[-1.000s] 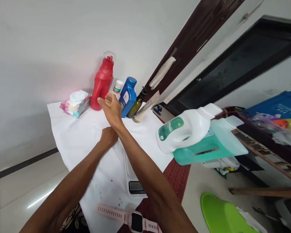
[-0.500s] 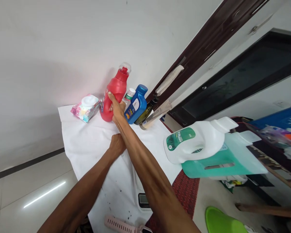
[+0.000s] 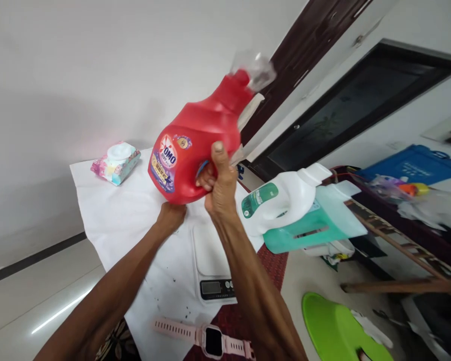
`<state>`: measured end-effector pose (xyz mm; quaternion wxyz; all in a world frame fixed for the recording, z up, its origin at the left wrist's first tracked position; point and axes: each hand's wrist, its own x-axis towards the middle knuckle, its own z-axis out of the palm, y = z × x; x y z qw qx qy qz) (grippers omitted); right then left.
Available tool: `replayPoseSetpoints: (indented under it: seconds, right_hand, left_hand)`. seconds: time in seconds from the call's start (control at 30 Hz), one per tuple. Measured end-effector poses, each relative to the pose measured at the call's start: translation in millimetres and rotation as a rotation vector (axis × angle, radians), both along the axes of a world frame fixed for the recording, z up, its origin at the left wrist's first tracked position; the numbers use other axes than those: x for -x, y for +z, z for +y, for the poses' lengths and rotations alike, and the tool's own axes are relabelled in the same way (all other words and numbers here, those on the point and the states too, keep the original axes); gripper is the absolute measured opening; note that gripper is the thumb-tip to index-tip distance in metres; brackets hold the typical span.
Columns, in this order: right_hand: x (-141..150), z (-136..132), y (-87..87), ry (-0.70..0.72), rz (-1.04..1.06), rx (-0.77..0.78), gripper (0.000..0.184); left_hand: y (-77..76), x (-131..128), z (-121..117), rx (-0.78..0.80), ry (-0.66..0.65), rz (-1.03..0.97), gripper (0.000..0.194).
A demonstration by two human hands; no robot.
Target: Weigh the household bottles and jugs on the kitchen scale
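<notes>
A red OMO laundry detergent bottle (image 3: 195,128) with a clear cap (image 3: 257,70) is tilted in the air above the table, its cap end up and to the right. My right hand (image 3: 221,183) is closed around its handle, thumb on the outside. My left hand (image 3: 173,215) is low over the white cloth, just under the bottle's base; its fingers are hidden, and I cannot tell whether it touches the bottle. Below the bottle, a white kitchen scale (image 3: 210,250) lies on the cloth, partly covered by my right forearm.
A pack of wipes (image 3: 118,160) sits on the white cloth (image 3: 135,210) at the left, near the wall. White (image 3: 278,198) and green (image 3: 304,228) jugs stand at the right. A pink watch (image 3: 212,341) lies at the near edge. A green basin (image 3: 334,326) is at lower right.
My right hand has lifted the red bottle off the cloth, bringing it nearer and tilting it right. It now covers the bottles behind it. The scale and watch show more fully.
</notes>
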<state>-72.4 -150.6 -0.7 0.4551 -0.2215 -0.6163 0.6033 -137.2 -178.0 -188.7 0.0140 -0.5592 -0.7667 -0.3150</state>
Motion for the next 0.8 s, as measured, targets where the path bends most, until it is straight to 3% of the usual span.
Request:
replayPoseSetpoints:
  seconds: [0.1,0.17,0.27,0.4,0.53,0.8]
  right_hand:
    - [-49,3,26.7,-0.030,0.006,-0.096,0.068]
    - [-85,2,35.0,-0.073,-0.009,-0.121,0.066]
    - [-133,-3,32.4,-0.127,-0.046,-0.112,0.067]
    - [-178,-10,14.1,-0.196,-0.079,-0.052,0.069]
    - [-197,-12,-3.7,-0.217,-0.080,-0.004,0.069]
    - [-203,-8,-32.8,-0.194,-0.066,0.026,0.066]
  left_hand:
    - [8.6,1,-3,0.160,-0.020,-0.018,0.027]
    - [15.4,1,-5,0.216,-0.023,-0.020,0.032]
    - [24.2,-2,-7,0.269,-0.019,-0.013,0.037]
    - [30.4,-5,-9,0.317,0.008,0.022,0.038]
    - [31.4,-4,-10,0.312,0.020,0.036,0.039]
    - [30.0,-1,-8,0.310,0.021,0.026,0.038]
